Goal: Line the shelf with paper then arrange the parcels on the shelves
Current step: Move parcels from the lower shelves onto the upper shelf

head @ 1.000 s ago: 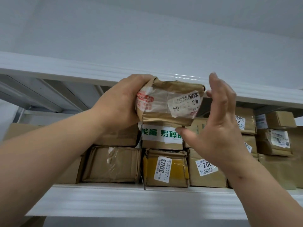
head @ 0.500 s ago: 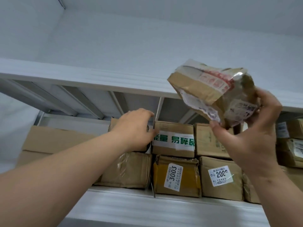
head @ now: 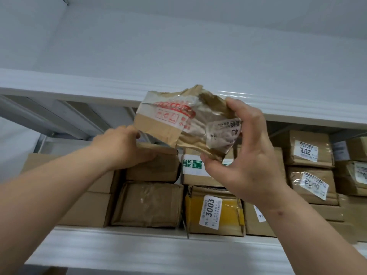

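Right hand (head: 250,165) is up in front of the upper shelf (head: 79,86), its fingers (head: 238,108) curled over the top of a crumpled brown parcel (head: 186,124) and the thumb tucked under its lower edge, so the parcel hangs in the air, tilted, just above the stacked boxes and clear of them. Red print and clear tape show on its face, a wrinkled white label at the end by the hand. Left hand (head: 127,147) reaches in lower, palm down on the top of a cardboard box (head: 158,165) in the upper row, fingers laid fairly flat, their tips hidden behind the parcel. Beside that box sits one with green characters (head: 191,167). Underneath, on the lower shelf (head: 119,249), a taped box (head: 147,205) and a yellow-taped one tagged 3003 (head: 213,211) stand side by side, with more labelled boxes (head: 309,153) stacked to the right
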Motion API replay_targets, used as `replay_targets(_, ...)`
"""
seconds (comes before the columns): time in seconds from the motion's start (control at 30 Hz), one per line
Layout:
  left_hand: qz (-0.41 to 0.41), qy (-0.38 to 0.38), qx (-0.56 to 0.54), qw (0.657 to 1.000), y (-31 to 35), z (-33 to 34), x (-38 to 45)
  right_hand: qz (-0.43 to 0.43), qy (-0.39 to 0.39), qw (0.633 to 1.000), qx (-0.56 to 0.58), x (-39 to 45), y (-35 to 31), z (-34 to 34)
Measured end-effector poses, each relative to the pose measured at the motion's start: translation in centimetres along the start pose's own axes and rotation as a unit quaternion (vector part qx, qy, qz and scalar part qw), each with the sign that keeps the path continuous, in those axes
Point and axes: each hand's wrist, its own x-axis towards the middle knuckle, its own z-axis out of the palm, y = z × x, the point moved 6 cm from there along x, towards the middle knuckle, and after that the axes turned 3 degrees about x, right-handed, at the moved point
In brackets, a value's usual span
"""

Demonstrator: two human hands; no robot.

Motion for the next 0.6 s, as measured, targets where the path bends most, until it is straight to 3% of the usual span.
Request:
replay_targets(0.1,0.014,-0.043,-0.044,0.998,-1.5,0.6,-0.6,-0.006,-0.029,0.999,-0.026,0.7,-0.8,2.2)
replay_targets(0.27,0.015,-0.010,-0.136,0.991,-2.4,0.4,-1.4,-0.009,-0.067,0.994,-0.088,0.3,-1.0,5.2)
replay_targets(0.43,0.012,-0.068,-0.154,0.986,-3.0,0.8,-0.7,0.025,-0.061,0.991,-0.119,0.0,-0.2,5.6)
replay_targets(0.6,0.000,-0.065,-0.199,0.978,-3.4,0.4,-0.4,0.099,-0.071,0.984,-0.127,0.5,0.9,6.2)
